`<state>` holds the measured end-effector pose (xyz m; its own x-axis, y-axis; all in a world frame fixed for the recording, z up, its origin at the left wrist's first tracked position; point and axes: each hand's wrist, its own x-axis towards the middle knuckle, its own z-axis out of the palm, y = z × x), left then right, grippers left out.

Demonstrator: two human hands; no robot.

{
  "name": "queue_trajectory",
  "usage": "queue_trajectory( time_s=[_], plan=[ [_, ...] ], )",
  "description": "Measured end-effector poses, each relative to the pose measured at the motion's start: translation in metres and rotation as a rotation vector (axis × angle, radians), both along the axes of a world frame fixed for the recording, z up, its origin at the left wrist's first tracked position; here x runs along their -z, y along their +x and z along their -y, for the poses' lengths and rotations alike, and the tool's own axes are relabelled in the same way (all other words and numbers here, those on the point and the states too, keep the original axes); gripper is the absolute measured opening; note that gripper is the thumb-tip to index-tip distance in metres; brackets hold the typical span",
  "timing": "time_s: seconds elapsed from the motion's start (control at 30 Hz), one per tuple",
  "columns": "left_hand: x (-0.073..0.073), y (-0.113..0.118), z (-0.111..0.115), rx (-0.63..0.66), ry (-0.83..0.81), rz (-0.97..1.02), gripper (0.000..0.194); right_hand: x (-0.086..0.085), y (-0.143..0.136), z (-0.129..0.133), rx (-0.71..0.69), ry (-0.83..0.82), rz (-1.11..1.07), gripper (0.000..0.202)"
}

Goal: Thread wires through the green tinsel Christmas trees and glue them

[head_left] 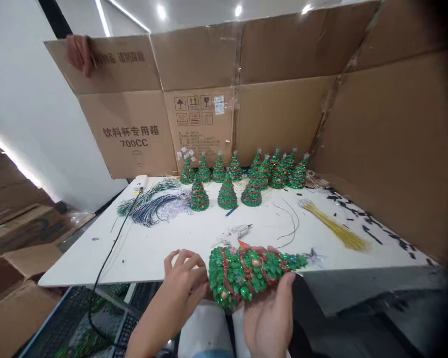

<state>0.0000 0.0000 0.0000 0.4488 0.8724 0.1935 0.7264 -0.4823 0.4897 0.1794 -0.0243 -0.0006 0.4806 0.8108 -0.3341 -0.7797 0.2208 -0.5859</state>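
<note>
A green sparkly Christmas tree (252,273) with red garland and gold balls lies on its side over the table's front edge, its tip and star pointing right. My right hand (271,313) holds it from below, thumb up near the narrow end. At the wide base is my left hand (186,278), fingers curled; its fingertips are partly hidden, and whether they grip the base is unclear. Just behind the tree, a white glue gun (235,232) lies on the white table (153,253).
Several small trees (227,193) stand toward the back. Wire bundles (149,209) lie left, yellow stems (336,226) right, with black scraps beyond. A dark cable (112,248) crosses the left side. Cardboard (201,64) walls the back; another person's hand (80,53) grips its top left.
</note>
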Motion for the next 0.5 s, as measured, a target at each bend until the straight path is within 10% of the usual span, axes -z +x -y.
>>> queue_trajectory(
  time_s=[0.5],
  plan=[
    [-0.004, 0.022, -0.008, 0.012, -0.462, 0.891, 0.028, -0.003, 0.002, -0.010, -0.089, 0.250, 0.084, 0.069]
  ],
)
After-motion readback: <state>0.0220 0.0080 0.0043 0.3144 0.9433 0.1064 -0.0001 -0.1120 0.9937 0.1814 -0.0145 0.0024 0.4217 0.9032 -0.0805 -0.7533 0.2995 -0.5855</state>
